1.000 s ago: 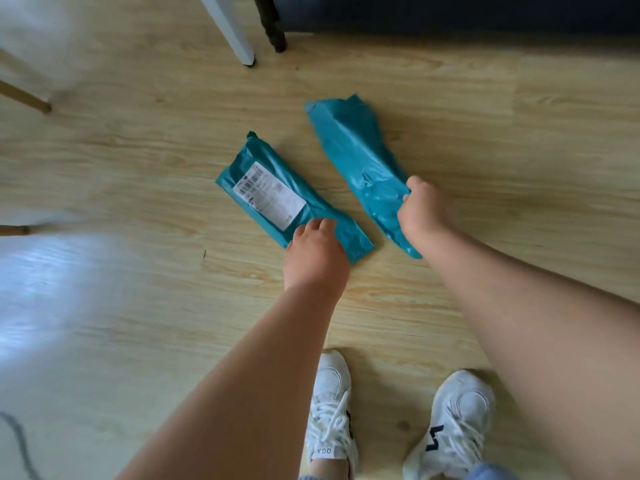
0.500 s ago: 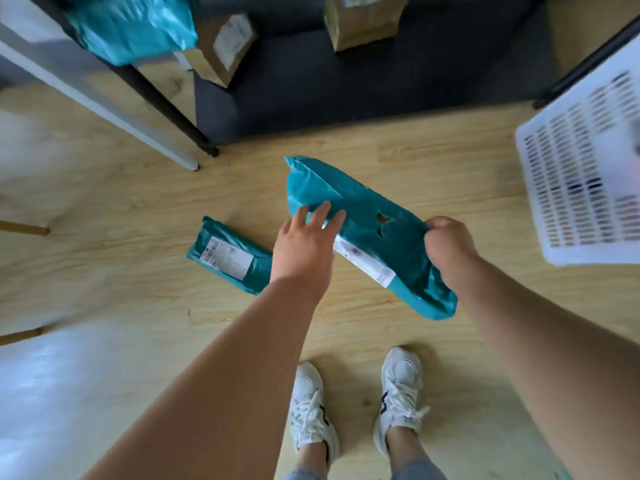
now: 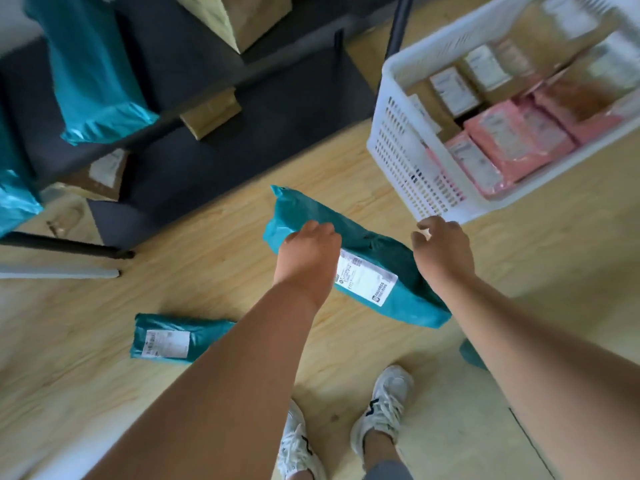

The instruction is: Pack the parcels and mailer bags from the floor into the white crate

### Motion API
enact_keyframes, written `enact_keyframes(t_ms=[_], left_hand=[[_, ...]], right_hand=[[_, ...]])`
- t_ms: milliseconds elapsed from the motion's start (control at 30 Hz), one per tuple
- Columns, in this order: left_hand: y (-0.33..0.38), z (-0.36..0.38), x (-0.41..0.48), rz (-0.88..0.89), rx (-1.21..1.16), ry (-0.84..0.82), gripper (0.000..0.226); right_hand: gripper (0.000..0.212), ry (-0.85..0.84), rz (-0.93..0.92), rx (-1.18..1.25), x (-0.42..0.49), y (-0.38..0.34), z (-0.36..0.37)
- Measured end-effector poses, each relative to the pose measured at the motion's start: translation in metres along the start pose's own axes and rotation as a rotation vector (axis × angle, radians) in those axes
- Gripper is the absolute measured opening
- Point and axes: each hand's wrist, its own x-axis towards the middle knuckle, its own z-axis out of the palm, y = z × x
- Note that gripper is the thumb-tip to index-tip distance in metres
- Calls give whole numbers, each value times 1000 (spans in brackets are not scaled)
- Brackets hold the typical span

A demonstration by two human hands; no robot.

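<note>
I can read nothing: the label (image 3: 367, 280) on my held bag (image 3: 377, 247) and the eight-o'clock label (image 3: 168, 342) on the floor bag (image 3: 204, 327) are blurred.

Parcel stockroom or mail-sorting room, by the look of it. A dark rack (image 3: 207, 95) at left has teal bags (image 3: 90, 64) and cardboard boxes (image 3: 239, 19) on its shelves, at least one box w/ a shipping label. The white crate (image 3: 398, 150) at right is packed w/ labelled boxes (image 3: 453, 90) and pink mailers (image 3: 512, 143). The floor (image 3: 207, 258) is pale wood-look, w/ a floor bag (image 3: 173, 337) on it bearing a printed label. A lifted bag (image 3: 367, 251) above it has the same sort of label.
</note>
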Motion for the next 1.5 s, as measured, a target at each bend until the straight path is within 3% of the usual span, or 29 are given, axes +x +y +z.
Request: enact_keyframes(t_ms=[100,233,333,467,600,800,1033,1133,1367,1500], left_hand=[[43,-22,30,26,23,-46,29],[99,-47,74,44,20,-63,31],[137,-63,106,52,-25,-44,32],[181,-80,148,103,-67,14,27],[217,-84,199,178,-96,47,22],[260,-86,283,218,-229,22,20],[269,-103,377,283,-91,60,60],[280,-102,409,322,-9,102,67],[317,-67,469,363,152,-186,73],[331,-39,507,286,166,-286,74]], right_hand=[[36,-67,-117,94,11,16,-35],[47,-213,-181,0,28,36,-82],[21,-158,-207,-13,50,52,-116],[18,-31,-242,-38,82,71,-157],[13,99,-213,-94,126,87,-193],[25,161,-139,-159,213,97,-239],[25,202,55,18,305,89,-268],[27,195,122,111,336,87,-271],[24,136,154,181,417,99,-260],[27,96,99,127,472,117,-258]])
